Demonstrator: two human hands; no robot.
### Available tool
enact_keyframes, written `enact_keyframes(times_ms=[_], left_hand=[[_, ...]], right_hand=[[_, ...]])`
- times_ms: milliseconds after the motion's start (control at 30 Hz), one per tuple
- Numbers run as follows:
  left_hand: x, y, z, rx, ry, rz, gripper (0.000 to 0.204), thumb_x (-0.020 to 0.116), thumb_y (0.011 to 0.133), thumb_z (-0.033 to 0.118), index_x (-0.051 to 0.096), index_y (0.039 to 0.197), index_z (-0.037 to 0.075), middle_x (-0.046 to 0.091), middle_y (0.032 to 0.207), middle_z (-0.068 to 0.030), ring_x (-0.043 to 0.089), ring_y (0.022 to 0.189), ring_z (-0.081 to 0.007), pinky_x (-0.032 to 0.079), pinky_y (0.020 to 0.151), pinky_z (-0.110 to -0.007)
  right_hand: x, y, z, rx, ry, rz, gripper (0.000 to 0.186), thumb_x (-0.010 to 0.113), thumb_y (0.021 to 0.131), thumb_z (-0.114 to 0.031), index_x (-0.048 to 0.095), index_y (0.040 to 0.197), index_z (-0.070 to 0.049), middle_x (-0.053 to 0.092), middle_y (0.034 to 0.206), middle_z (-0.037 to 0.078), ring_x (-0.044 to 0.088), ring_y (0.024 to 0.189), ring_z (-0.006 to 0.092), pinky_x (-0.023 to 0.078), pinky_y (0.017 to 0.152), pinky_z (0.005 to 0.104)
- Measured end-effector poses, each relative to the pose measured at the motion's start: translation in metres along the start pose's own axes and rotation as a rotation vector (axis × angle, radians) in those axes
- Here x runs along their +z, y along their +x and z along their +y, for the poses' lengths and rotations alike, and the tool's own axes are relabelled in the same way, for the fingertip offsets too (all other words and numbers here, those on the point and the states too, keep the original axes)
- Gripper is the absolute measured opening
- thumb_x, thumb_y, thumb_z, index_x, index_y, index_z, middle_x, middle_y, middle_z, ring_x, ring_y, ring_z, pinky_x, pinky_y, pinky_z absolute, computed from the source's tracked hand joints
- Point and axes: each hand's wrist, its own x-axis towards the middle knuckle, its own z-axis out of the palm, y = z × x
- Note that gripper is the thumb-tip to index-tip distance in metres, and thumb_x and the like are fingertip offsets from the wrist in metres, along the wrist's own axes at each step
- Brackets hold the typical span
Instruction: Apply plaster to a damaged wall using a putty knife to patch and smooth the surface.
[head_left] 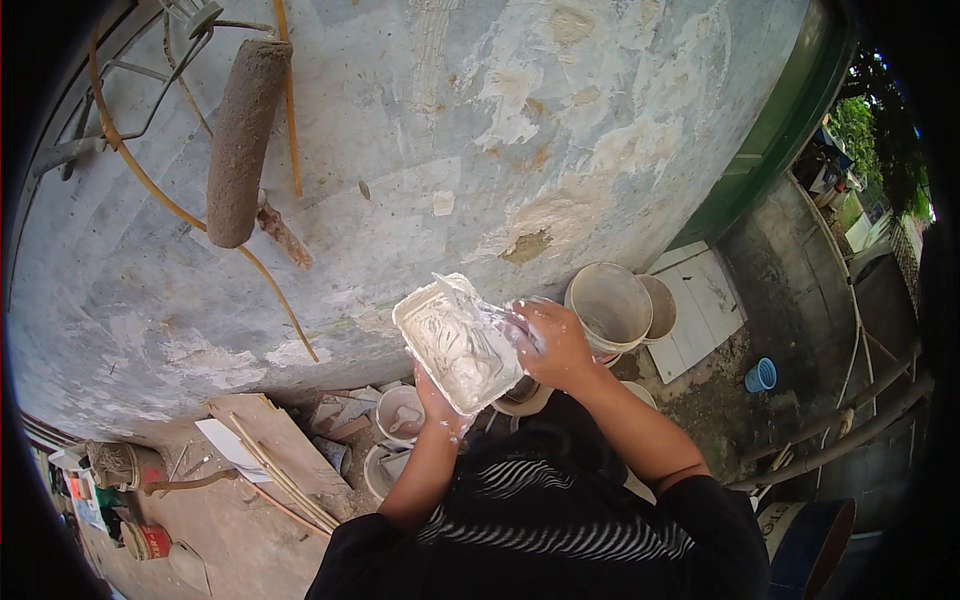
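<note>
A shallow white rectangular tray (408, 320) is held out in front of the wall, with my left hand (437, 404) closed around its near-left underside. White putty (452, 345), smeared and ridged, coats its inside. My right hand (556, 345) grips a putty knife (462, 294) at the tray's right side. The knife's blade lies over the far part of the tray and is smeared with putty. Its handle is mostly hidden by my fingers. White smears cover both hands.
The grey wall (400, 170) has rough putty patches. A brown cylinder (247, 145) hangs upper left among wires. Large buckets (608, 305) stand right of the tray, small ones (400, 412) below it. Boards (280, 440) lie lower left; a blue plastic cup (760, 375) is at right.
</note>
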Motion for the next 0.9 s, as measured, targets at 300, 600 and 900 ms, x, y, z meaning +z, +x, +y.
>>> enact_keyframes(times_ms=[300,600,900], left_hand=[[-0.003,0.006,0.006,0.085,0.080,0.058,0.058,0.035,0.097,0.046,0.039,0.141,0.008,0.049,0.136,-0.0120,0.052,0.120,-0.0318,0.044,0.100,-0.047],[-0.001,0.008,0.008,0.098,0.027,0.118,0.055,0.036,0.097,0.045,0.042,0.139,0.010,0.051,0.133,-0.0113,0.054,0.117,-0.0318,0.046,0.098,-0.049],[-0.018,0.012,0.023,0.125,-0.076,0.127,0.056,0.037,0.095,0.046,0.044,0.137,0.010,0.052,0.131,-0.0133,0.054,0.116,-0.0371,0.044,0.097,-0.057]], right_hand=[[-0.007,-0.002,0.006,0.458,0.435,-0.014,0.031,0.065,0.085,-0.015,0.061,0.108,0.006,0.067,0.091,0.021,0.065,0.078,0.0311,0.050,0.075,0.0363],[0.011,-0.017,0.031,0.877,1.559,0.330,0.022,0.055,0.094,-0.006,0.057,0.115,-0.002,0.065,0.100,0.006,0.063,0.091,0.0151,0.051,0.074,0.0282],[0.051,-0.082,0.125,1.101,1.785,0.536,0.016,0.061,0.090,-0.011,0.057,0.105,-0.011,0.064,0.096,0.004,0.061,0.082,0.0160,0.047,0.063,0.0297]])
